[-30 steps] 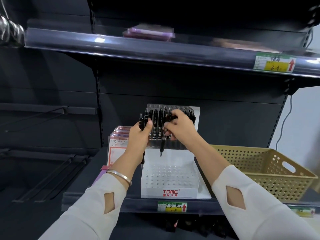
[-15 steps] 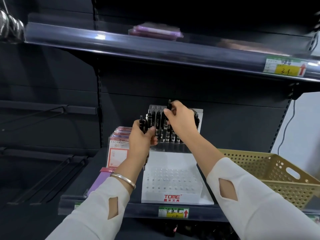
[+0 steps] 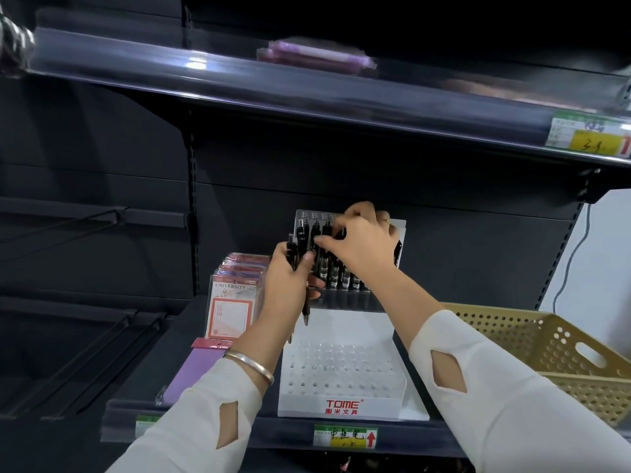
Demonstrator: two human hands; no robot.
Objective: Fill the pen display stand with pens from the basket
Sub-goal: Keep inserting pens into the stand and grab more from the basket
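At the centre of the frame the right hand [image 3: 365,244] reaches over the back of the pen display stand [image 3: 307,406], its grip pinched with thumb and forefinger on the top end of one black pen [image 3: 322,233] in the raised rear tier. Just left of it, the left hand [image 3: 286,281] has its grip clamped round a small bundle of pens [image 3: 301,242], tips pointing down. To seat this pen well, it likely pays to hold it upright over a free hole, lower it straight and let go only once it stands, so the close-packed neighbours are not knocked askew. The bundle is best held clear of the row. The stand is a white plastic box with a stepped shape. Its rear tier is clear acrylic and glossy, and its low front tray [image 3: 341,365] is a flat plate drilled with round holes that hold no pens yet, so much of the filling looks undone. The pens are slim, smooth cylinders, probably slippery. At the right edge sits the basket [image 3: 580,320], tan perforated plastic with a handle slot. Its contents are hidden from this angle.
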